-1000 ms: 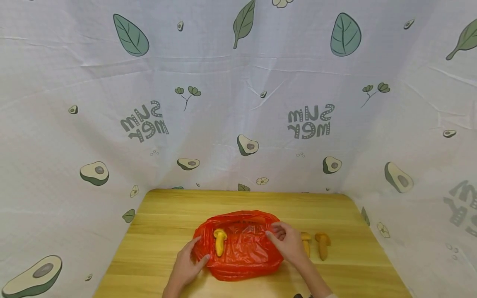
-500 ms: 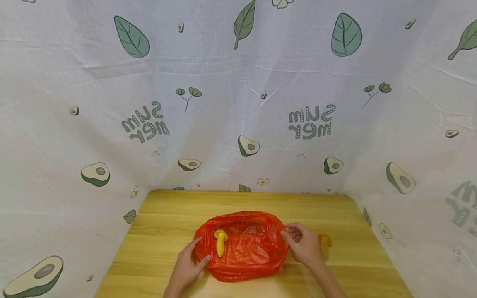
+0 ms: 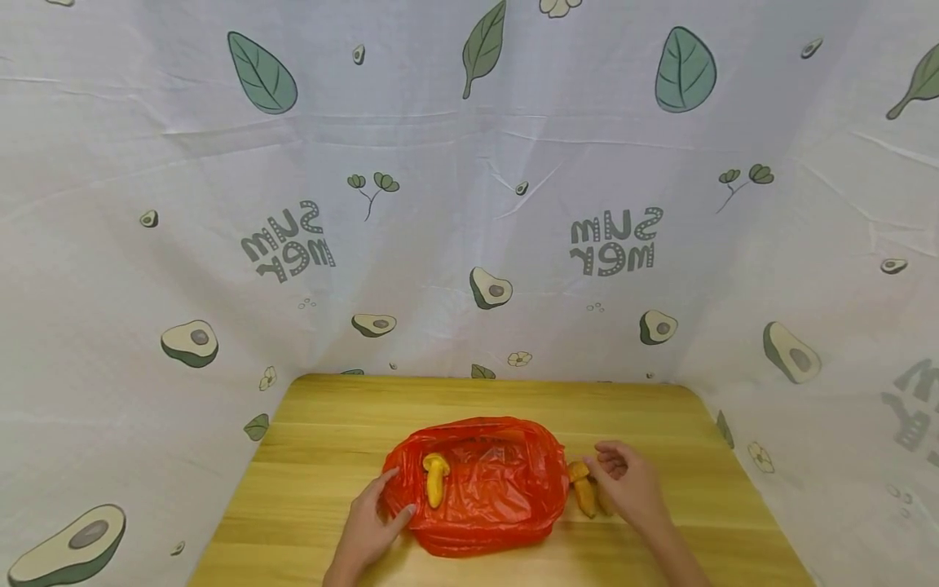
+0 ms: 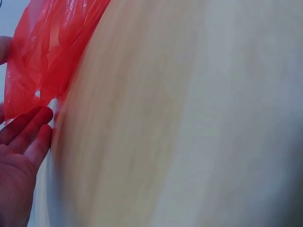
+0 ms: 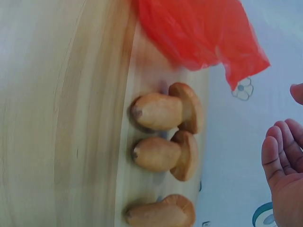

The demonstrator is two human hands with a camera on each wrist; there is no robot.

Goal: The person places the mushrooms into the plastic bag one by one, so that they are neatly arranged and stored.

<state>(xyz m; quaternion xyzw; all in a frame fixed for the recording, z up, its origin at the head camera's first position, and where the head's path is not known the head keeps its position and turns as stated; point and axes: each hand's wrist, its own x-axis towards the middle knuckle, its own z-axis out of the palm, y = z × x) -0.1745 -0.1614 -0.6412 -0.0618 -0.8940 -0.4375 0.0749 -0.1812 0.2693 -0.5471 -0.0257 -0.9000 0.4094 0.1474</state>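
Observation:
A red plastic bag (image 3: 487,489) lies with its mouth spread wide, a yellow mushroom (image 3: 436,481) upon it at the left. My left hand (image 3: 367,526) touches the bag's left side, thumb and fingers apart; the left wrist view shows its fingers (image 4: 31,132) nearly straight against the red plastic (image 4: 47,47). Right of the bag, my right hand (image 3: 634,489) hovers beside a brown-yellow mushroom (image 3: 584,489), partly covering another. Three mushrooms show in a row in the right wrist view, the nearest to the bag (image 5: 203,33) being one (image 5: 158,111); the right hand (image 5: 289,175) holds nothing there.
The wooden table (image 3: 330,408) carries the bag and mushrooms. A pale cloth (image 3: 440,228) printed with leaves, avocados and lettering stands behind and at both sides of the table.
My right hand has let go of the bag's right rim and moved right, over the mushrooms. The rim was drawn outward to the right beforehand. My left hand has stayed in place.

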